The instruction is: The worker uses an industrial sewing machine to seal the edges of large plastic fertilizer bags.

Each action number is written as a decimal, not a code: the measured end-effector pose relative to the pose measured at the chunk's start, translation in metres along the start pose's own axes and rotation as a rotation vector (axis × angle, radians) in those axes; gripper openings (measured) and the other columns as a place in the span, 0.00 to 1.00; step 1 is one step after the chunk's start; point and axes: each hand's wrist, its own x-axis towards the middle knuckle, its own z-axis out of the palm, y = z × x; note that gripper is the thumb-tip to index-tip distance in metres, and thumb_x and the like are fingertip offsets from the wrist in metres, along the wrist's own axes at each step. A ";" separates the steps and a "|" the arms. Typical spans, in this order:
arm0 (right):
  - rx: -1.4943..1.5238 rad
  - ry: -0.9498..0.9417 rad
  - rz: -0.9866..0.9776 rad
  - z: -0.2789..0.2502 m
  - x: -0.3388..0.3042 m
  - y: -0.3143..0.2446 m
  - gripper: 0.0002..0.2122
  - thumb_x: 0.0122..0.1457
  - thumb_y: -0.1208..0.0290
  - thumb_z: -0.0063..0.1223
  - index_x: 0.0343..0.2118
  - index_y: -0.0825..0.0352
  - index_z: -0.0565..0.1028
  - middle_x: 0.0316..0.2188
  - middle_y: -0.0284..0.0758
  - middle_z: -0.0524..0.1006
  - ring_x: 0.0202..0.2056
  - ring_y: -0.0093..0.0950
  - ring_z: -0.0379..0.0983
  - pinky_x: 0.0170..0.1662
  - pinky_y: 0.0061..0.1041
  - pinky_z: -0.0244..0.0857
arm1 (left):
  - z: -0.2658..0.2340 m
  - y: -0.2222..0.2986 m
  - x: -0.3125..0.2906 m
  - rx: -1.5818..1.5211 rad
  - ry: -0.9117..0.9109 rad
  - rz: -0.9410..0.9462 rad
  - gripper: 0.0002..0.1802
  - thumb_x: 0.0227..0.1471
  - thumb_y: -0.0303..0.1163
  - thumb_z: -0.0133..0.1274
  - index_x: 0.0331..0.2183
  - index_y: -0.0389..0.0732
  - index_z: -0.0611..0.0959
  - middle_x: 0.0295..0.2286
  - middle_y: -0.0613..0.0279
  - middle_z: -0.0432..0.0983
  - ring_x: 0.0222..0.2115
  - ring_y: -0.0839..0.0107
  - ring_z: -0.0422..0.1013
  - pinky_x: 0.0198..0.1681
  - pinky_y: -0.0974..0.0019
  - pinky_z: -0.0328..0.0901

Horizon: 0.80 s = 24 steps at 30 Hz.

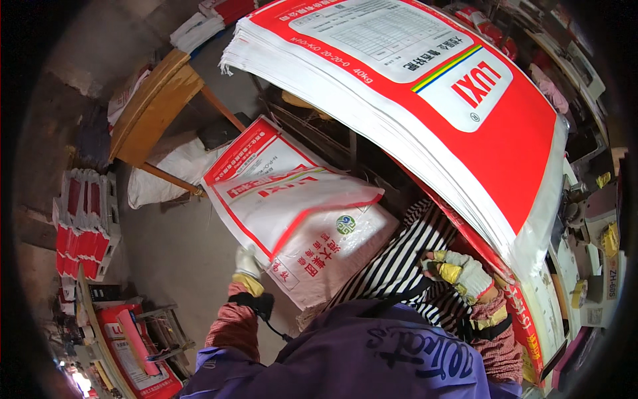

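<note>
My left hand (248, 265), in a pale work glove with yellow at the wrist, is at the left edge of a red and white woven bag (319, 249). Its fingers look closed on that edge. The bag lies slanted in front of me, its upper layer folded and rumpled over a paler lower part. My right hand (462, 274), gloved with yellow wraps on the fingers, is curled above the black-and-white striped cloth (392, 263) over my lap. Its fingertips come together; whatever may be between them is too small to make out.
A thick stack of flat red and white bags (399, 100) rises at the front right. A wooden stool (156, 106) lies tipped at the far left. Folded bags (86, 223) are piled left. Boxes (601, 253) crowd the right side.
</note>
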 end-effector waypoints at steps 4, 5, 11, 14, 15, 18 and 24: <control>-0.031 -0.011 -0.007 0.000 0.000 -0.002 0.16 0.58 0.78 0.49 0.49 0.75 0.70 0.41 0.37 0.76 0.41 0.24 0.73 0.46 0.20 0.68 | -0.022 -0.098 -0.001 0.287 0.208 -0.208 0.12 0.52 0.32 0.50 0.36 0.34 0.73 0.19 0.61 0.70 0.17 0.68 0.64 0.21 0.62 0.61; -0.091 -0.002 -0.016 0.000 -0.002 -0.005 0.16 0.58 0.78 0.50 0.49 0.75 0.70 0.41 0.37 0.76 0.41 0.24 0.73 0.46 0.20 0.68 | -0.027 -0.116 0.002 0.355 0.201 -0.231 0.13 0.52 0.34 0.50 0.35 0.34 0.73 0.19 0.60 0.70 0.17 0.67 0.65 0.22 0.62 0.61; -0.159 0.095 -0.005 0.006 -0.012 -0.023 0.15 0.58 0.76 0.51 0.48 0.74 0.71 0.41 0.37 0.76 0.39 0.23 0.73 0.45 0.19 0.68 | -0.040 -0.161 0.014 0.749 0.146 -0.303 0.16 0.50 0.40 0.51 0.32 0.36 0.76 0.19 0.54 0.71 0.18 0.62 0.68 0.24 0.58 0.63; -0.032 0.072 -0.060 0.005 -0.014 -0.027 0.17 0.57 0.74 0.53 0.49 0.75 0.70 0.41 0.39 0.75 0.40 0.26 0.74 0.45 0.21 0.68 | -0.036 -0.158 0.011 0.805 0.107 -0.349 0.16 0.50 0.40 0.50 0.32 0.36 0.76 0.19 0.54 0.71 0.18 0.61 0.68 0.24 0.58 0.63; 0.026 0.066 -0.067 0.003 -0.015 -0.027 0.19 0.56 0.72 0.55 0.49 0.76 0.69 0.41 0.40 0.75 0.41 0.28 0.74 0.46 0.23 0.68 | -0.033 -0.157 0.009 0.810 0.096 -0.358 0.15 0.50 0.40 0.50 0.32 0.36 0.76 0.19 0.54 0.71 0.19 0.61 0.68 0.25 0.58 0.63; 0.032 0.081 -0.086 -0.004 -0.018 -0.025 0.20 0.55 0.71 0.57 0.48 0.77 0.69 0.42 0.41 0.74 0.42 0.30 0.74 0.47 0.25 0.68 | -0.023 -0.148 0.008 0.823 0.062 -0.360 0.15 0.50 0.40 0.50 0.31 0.36 0.76 0.19 0.53 0.71 0.19 0.61 0.69 0.25 0.58 0.63; -0.215 0.132 -0.096 -0.019 -0.027 -0.015 0.18 0.56 0.71 0.55 0.47 0.76 0.70 0.42 0.38 0.75 0.41 0.27 0.74 0.46 0.22 0.68 | 0.001 -0.138 0.020 0.874 -0.005 -0.329 0.15 0.51 0.41 0.49 0.31 0.37 0.76 0.19 0.52 0.71 0.20 0.60 0.70 0.26 0.58 0.64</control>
